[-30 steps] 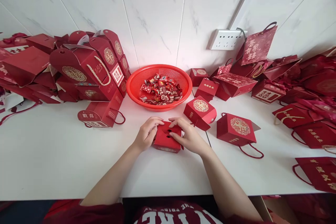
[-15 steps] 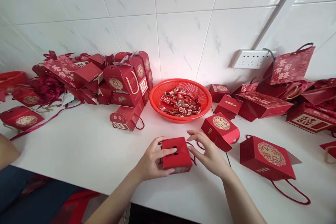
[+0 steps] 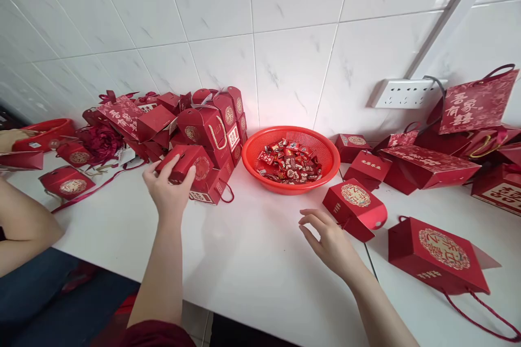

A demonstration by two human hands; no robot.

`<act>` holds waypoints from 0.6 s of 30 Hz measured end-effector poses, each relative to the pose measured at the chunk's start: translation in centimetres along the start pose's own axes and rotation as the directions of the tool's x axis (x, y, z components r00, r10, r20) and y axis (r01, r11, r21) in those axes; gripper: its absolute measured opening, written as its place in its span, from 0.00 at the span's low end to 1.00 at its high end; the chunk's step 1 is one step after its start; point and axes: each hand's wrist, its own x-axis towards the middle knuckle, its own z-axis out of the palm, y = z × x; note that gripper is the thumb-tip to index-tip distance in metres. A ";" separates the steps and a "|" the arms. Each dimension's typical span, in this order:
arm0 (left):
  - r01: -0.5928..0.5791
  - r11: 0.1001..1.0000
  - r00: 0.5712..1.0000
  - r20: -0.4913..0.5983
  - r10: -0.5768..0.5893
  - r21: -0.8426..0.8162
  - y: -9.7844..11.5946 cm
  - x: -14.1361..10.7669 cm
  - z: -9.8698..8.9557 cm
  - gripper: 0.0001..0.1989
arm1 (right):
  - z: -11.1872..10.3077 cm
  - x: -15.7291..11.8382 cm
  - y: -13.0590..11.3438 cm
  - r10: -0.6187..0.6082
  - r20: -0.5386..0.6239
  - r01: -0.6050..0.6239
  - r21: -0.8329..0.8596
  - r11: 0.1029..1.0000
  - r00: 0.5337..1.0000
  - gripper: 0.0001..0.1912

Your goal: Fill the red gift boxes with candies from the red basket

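Note:
My left hand (image 3: 169,190) grips a small red box (image 3: 188,161) from above, fingers on its sides, at the front of the stacked red boxes (image 3: 215,119). Whether that box rests on anything is hidden. My right hand (image 3: 325,236) hovers over the white table, fingers apart and holding nothing. Just right of it lies a red gift box (image 3: 354,206) with a round gold emblem. Behind, between my hands, a red plastic basket (image 3: 249,165) holds wrapped candies (image 3: 291,162).
Another red box (image 3: 439,255) with cord handles lies at the right, near more boxes (image 3: 431,168). A power strip (image 3: 402,94) is on the tiled wall. At the left are piled boxes, a ribbon (image 3: 97,187) and another person's arm (image 3: 24,222).
My left hand has carried the red box from the table's middle to the stack at the left. My right hand has moved clear of the box. The view has shifted slightly.

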 end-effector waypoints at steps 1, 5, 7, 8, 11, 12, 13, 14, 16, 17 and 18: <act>-0.022 1.000 0.999 -0.035 0.023 0.016 0.1 -0.2 0.8 0.27 | 0.0 0.0 0.0 -0.012 0.007 0.012 -0.013 1.000 1.000 0.07; -0.080 0.995 0.992 -0.096 0.085 0.060 0.1 -0.7 2.1 0.24 | 0.1 0.1 0.1 -0.041 0.022 0.042 -0.054 0.998 0.999 0.08; -0.089 0.994 0.989 -0.113 0.096 0.069 0.0 -0.5 1.8 0.25 | 0.1 0.2 0.0 -0.053 0.029 0.055 -0.072 0.996 0.998 0.08; -0.090 0.993 0.987 -0.125 0.098 0.072 0.0 -0.2 1.5 0.26 | 0.0 0.2 -0.1 -0.061 0.032 0.064 -0.080 0.995 0.998 0.08; -0.080 0.994 0.986 -0.141 0.091 0.078 0.1 0.9 0.9 0.27 | -0.1 0.1 -0.5 -0.089 0.038 0.092 -0.091 0.992 0.995 0.09; -0.072 0.994 0.989 -0.124 0.081 0.079 0.1 1.2 0.9 0.27 | -0.1 0.0 -0.6 -0.096 0.041 0.099 -0.091 0.991 0.995 0.09; -0.058 0.995 0.993 -0.095 0.065 0.079 0.1 1.4 0.9 0.27 | -0.1 0.0 -0.7 -0.099 0.045 0.103 -0.090 0.991 0.994 0.09; -0.036 0.996 0.997 -0.063 0.041 0.080 0.0 1.5 0.9 0.26 | -0.1 -0.1 -0.8 -0.100 0.049 0.104 -0.090 0.991 0.994 0.08; 0.028 0.995 1.000 0.004 -0.029 0.092 -0.3 1.4 0.9 0.25 | -0.1 -0.1 -0.8 -0.092 0.059 0.098 -0.093 0.991 0.994 0.08; 0.049 0.995 0.998 0.040 -0.053 0.090 -0.7 1.3 0.8 0.25 | -0.1 -0.1 -0.8 -0.088 0.065 0.094 -0.097 0.991 0.994 0.08; 0.067 0.994 0.994 0.078 -0.074 0.084 -1.0 1.1 0.7 0.25 | 0.0 -0.1 -0.7 -0.083 0.073 0.090 -0.102 0.991 0.994 0.08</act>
